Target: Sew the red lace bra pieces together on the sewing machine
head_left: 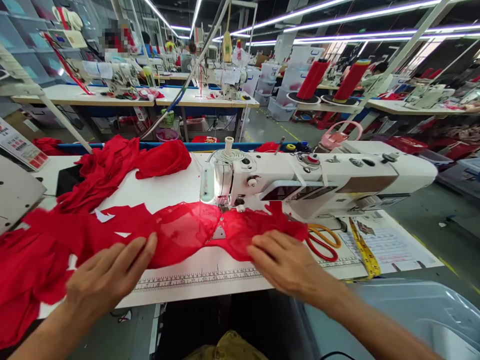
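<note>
A sheer red lace piece (183, 232), which looks like a pair of bra cups, lies on the white sewing table (180, 287). The middle of it sits at the needle and presser foot of the white sewing machine (281, 170). To the left of the needle, my left hand (108, 272) grips the red fabric with its fingers together. My right hand (287, 260) has its fingers closed on the right part, near the table's front edge. My thumbs are mostly hidden. More red fabric (22, 270) is bunched beside my left hand.
Orange- and red-handled scissors (324, 242) and a yellow tape measure (365, 255) lie right of my right hand, beside printed papers (390, 240). Red garment pieces (123, 160) are heaped behind. A clear plastic bin (393, 315) stands at lower right. Red thread cones (348, 82) rise beyond the machine.
</note>
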The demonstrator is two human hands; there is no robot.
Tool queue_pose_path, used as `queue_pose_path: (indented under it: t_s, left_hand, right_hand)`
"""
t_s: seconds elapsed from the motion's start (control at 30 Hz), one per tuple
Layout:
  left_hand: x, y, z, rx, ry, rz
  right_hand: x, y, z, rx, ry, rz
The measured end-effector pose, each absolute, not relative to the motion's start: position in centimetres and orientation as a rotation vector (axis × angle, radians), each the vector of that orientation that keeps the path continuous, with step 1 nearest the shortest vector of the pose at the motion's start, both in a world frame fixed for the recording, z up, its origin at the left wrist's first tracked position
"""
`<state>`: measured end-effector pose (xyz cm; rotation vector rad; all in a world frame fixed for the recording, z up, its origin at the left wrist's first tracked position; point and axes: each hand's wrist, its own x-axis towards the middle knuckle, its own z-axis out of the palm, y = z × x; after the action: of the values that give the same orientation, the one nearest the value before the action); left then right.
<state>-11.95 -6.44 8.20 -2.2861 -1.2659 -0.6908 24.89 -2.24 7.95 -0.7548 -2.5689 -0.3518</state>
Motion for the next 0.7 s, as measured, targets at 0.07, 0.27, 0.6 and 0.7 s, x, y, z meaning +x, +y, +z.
queue_pose_path:
  t_s: [0.07, 0.27, 0.6, 0.7]
  left_hand:
    - [-11.8, -7.6, 5.6, -2.344, -1.188, -0.503]
    - [-7.2, -8.3, 2.0, -2.576, -1.204, -0.832]
    - [-4.4, -7.7, -0.3, -2.565, -1.476, -0.543]
    - [-4.7, -8.0, -0.4, -2.590, -1.498, -0.575]
  right_hand:
    - [24.4, -3.4, 5.5, -0.826, -2.643, -0.194]
    - [21.8, -3.4, 3.3, -0.779, -2.415, 0.104]
    - [18.8, -2.1, 0.9, -0.761, -2.577, 0.068]
    - [19.0, -2.3, 0.8, -0.793, -2.565, 0.108]
